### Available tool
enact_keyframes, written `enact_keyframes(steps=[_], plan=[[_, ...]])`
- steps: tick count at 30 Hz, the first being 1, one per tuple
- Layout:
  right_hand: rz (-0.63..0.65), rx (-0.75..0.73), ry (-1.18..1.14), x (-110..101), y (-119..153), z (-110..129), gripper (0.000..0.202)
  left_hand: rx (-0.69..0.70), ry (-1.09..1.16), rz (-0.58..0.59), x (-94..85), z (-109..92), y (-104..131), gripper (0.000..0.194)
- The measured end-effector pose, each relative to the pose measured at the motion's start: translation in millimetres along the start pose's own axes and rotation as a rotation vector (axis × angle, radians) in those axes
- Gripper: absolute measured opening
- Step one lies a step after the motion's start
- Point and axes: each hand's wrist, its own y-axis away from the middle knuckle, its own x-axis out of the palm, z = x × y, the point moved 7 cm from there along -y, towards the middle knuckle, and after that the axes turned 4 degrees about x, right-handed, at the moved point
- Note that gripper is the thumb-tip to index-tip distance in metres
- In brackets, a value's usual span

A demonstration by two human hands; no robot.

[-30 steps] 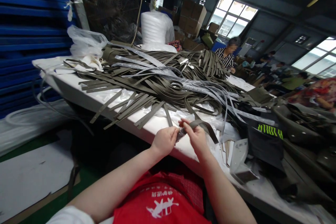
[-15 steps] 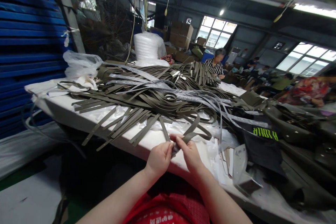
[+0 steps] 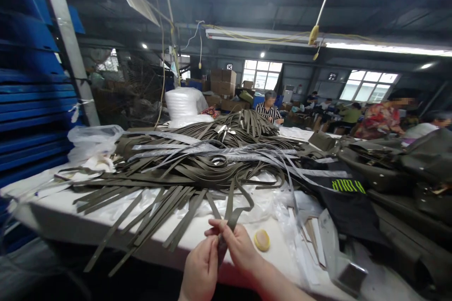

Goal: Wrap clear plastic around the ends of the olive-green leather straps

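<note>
Biggest change in the last second: the olive strap [image 3: 234, 217] has been pulled in. A wide loop was thrown out to the right earlier; now it's been narrowed and stands up in front of the fingers, with the rest run back toward the strap pile [image 3: 197, 174].

No letting go can be seen, btw. The strap is pinched between thumb and fingers by the left hand [image 3: 200, 265], and the same stretch is held from the other side by the right hand [image 3: 243, 250], so both grips are narrow and closed around it. It's being held over the near edge of the worktop [image 3: 280, 235], tail end down between the palms. What's being done to that end can't really be made out, since it's mostly covered by fingers and a bit blurry.

A round yellow item [image 3: 262, 240] is now shown just beside the right hand; it couldn't be spotted in the earlier views. The head has been lifted too, so more ceiling is seen and the red apron has been lost from the bottom.

As for what it means: judged from here, the same strap is still being worked, only with the slack gathered closer. The silvery strips [image 3: 243, 154] on the pile are left untouched.
</note>
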Motion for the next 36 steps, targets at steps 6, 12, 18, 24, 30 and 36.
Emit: enact_keyframes(steps=[6, 12, 18, 24, 30, 36], plan=[[-0.200, -0.073, -0.355, -48, -28, 38, 0.054, -0.010, 0.023, 0.153, 3.0, 17, 23, 0.033], [-0.175, -0.230, -0.103, -45, -34, 50, 0.054, -0.074, 0.054, 0.221, -3.8, 10, 3, 0.037], [-0.032, -0.227, 0.119, 1, -1, 27, 0.046, -0.187, 0.069, 0.212, -10.8, 9, -25, 0.039], [-0.131, -0.121, -0.187, -33, -15, 32, 0.046, -0.198, 0.051, 0.297, 1.3, 13, -8, 0.042], [-0.206, -0.221, -0.150, -59, -30, 53, 0.038, -0.241, 0.067, 0.310, 3.0, 11, -6, 0.041], [-0.120, -0.159, 0.112, -9, 7, 8, 0.037, -0.211, 0.056, 0.194, -4.8, 10, -15, 0.040]])
